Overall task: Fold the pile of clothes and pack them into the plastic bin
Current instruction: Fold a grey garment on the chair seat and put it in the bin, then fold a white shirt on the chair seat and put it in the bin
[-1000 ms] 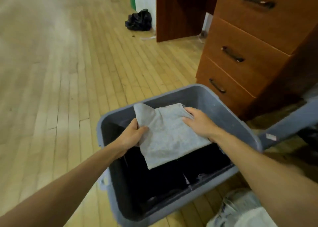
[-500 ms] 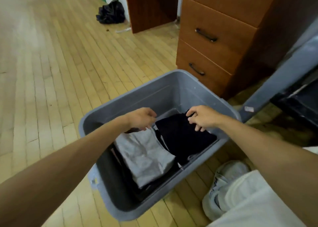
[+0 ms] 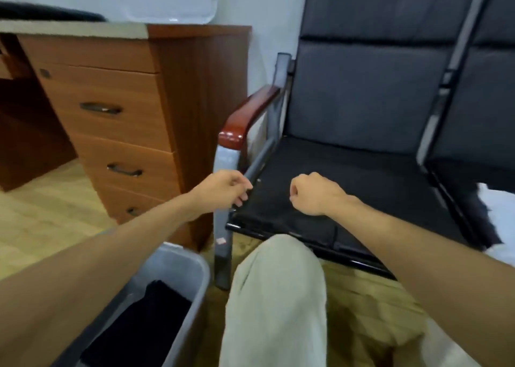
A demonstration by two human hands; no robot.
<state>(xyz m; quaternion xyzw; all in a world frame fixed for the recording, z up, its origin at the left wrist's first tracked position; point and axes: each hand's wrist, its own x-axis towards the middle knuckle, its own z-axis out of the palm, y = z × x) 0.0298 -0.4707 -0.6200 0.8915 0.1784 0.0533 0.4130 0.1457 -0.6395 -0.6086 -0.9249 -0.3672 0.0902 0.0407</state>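
Grey plastic bin sits low, beneath the left forearm, with dark clothes inside. Left hand hangs loosely curled and holds nothing. Just right of it, right hand is a bare fist. Both hover over the black chair seat.

Pale wooden floor at left and bottom, carrying grey plastic bin lower left, brown drawer unit, black chair.

Single head cam, wide-angle, close range: looks fwd/down at black padded metal-frame chair, grey plastic bin bottom-left.
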